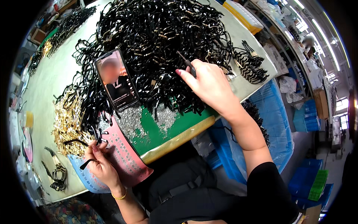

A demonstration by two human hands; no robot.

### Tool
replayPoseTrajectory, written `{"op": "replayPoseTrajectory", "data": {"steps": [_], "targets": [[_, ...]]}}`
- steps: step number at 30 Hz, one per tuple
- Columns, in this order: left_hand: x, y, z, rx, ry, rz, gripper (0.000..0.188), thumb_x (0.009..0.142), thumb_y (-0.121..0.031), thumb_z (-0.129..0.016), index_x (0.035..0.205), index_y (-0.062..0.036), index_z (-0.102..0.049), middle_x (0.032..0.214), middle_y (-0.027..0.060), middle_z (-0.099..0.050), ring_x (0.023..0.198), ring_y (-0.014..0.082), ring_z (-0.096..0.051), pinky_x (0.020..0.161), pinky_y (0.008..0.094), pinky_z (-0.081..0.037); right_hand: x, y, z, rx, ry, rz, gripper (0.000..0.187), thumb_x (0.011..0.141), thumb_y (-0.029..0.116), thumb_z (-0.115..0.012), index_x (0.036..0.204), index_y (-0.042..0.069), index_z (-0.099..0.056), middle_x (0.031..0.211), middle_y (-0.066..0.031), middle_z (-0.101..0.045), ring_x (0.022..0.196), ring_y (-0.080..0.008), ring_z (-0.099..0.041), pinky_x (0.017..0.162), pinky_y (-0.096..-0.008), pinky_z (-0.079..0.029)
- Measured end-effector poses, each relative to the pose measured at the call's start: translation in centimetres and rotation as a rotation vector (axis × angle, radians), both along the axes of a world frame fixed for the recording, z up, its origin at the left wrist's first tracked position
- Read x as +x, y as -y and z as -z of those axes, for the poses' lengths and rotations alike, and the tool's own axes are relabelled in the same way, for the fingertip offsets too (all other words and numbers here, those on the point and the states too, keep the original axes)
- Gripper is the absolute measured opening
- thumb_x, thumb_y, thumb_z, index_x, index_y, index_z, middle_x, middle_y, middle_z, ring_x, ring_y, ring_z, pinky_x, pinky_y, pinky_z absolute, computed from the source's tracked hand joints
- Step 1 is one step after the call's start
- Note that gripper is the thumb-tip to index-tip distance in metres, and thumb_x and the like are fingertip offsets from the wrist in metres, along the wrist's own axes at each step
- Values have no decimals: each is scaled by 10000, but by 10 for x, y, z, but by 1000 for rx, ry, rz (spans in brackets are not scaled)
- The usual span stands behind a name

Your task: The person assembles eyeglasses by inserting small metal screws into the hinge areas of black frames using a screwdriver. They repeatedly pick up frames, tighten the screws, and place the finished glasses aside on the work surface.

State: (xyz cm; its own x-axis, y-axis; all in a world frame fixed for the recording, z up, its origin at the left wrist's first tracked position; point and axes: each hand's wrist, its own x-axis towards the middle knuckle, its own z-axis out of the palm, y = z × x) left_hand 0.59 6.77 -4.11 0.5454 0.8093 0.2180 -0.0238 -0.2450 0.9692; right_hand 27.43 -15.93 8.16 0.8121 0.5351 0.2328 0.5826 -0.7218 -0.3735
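Note:
My left hand [102,166] is closed at the near left, over the sheets by the gold parts. Thin black eyeglass temples [76,141] with curved tips stick out between its fingers. My right hand [212,82] is wrapped round a screwdriver [189,67] with a dark handle; its tip points up and left over the pile. That large tangled pile of black eyeglass temples [160,33] covers the middle of the table. Slim gold metal parts [69,123] lie heaped beside my left hand. Small silver metal bits [132,121] are spread on a green mat [179,128].
A phone [117,82] with a lit screen leans on the pile. A printed pink sheet [130,170] hangs over the table's near edge. Bundled temples lie at the right [250,65] and near left [56,173]. Right of the table stands a lined blue crate [274,115].

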Motion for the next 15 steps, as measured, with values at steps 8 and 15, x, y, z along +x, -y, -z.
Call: {"op": "replayPoseTrajectory", "data": {"steps": [8,15], "targets": [[-3,2,-9,-36,-37,-21,242,1110,-164,-472,1204,17,-602,919,75,-714,705,59,-565,661,206,-471,7,7,13,238,-158,78,325,973,304,-653,943,-19,-662,675,-198,-655,609,-288,-685,571,-395,-510],[-1,1,-6,-10,3,0,258,1110,-199,-480,1235,-12,-607,931,64,-720,691,33,-527,647,185,-446,19,2,21,414,-434,117,234,956,251,-672,889,26,-664,590,-7,-609,468,-88,-585,448,-264,-465]]}}
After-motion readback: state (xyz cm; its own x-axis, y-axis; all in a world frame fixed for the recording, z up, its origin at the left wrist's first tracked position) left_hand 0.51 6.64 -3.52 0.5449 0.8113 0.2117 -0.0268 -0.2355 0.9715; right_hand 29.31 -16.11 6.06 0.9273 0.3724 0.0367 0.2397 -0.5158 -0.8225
